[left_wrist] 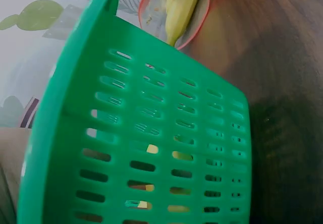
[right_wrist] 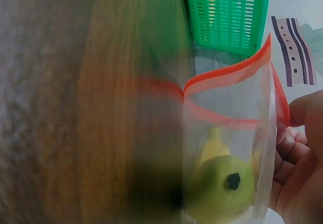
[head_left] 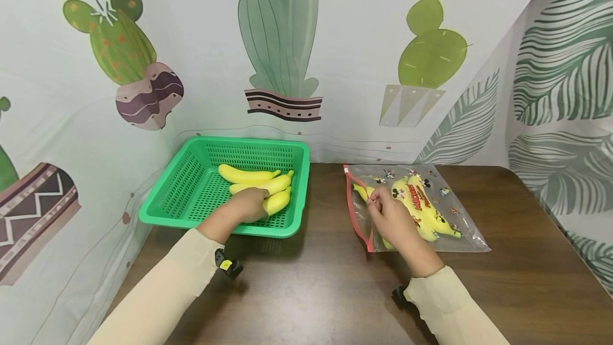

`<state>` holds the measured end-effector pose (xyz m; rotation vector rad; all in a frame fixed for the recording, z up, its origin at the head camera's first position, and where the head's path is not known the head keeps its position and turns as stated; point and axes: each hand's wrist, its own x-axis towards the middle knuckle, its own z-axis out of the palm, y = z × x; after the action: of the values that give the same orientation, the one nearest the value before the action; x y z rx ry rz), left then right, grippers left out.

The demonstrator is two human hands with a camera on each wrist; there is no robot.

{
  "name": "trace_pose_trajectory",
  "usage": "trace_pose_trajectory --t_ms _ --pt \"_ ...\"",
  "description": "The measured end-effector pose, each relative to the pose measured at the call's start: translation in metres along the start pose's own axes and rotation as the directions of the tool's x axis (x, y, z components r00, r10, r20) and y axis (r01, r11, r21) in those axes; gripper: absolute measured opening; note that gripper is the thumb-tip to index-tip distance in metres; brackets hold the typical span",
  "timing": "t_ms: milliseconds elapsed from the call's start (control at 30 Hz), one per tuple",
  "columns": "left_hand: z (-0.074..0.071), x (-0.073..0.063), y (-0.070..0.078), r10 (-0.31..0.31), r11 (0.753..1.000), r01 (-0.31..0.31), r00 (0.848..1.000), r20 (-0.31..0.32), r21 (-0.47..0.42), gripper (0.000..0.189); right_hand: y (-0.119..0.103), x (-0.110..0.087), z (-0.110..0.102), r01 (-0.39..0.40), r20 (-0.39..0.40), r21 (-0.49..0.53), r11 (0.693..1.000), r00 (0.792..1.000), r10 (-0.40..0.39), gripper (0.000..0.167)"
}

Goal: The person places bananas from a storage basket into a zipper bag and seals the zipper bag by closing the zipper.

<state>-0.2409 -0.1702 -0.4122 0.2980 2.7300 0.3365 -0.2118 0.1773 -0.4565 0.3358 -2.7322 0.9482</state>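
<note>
Banana point(head_left: 279, 202) slants away-right from the nearer left grip point(head_left: 245, 205), whose hold is hidden; right grip point(head_left: 391, 221) pinches zip bag point(head_left: 445, 204).

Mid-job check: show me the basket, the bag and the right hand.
Basket point(head_left: 300, 196): head view, on its right-hand wall.
Bag point(right_wrist: 227, 71): right wrist view, on its red rim.
Right hand point(head_left: 390, 220): head view, on the back of it.

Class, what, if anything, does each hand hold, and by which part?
The right hand pinches the bag by its red edge. The left hand is at a banana in the basket; any grip cannot be told.
</note>
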Motion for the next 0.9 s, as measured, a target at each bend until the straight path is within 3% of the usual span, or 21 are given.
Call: trace_pose_trajectory --t_ms 533,900 --pt "-0.014 -0.008 -0.003 0.016 0.994 -0.028 0.994 -0.106 -0.106 0.063 -0.001 -0.001 -0.001 -0.018 0.023 0.002 1.000 1.000 0.018 0.010" --pt "-0.020 -0.013 0.000 -0.008 0.967 -0.054 0.970 -0.242 -0.249 0.063 0.000 0.001 -0.002 -0.012 0.018 0.002 1.000 1.000 0.012 0.010"
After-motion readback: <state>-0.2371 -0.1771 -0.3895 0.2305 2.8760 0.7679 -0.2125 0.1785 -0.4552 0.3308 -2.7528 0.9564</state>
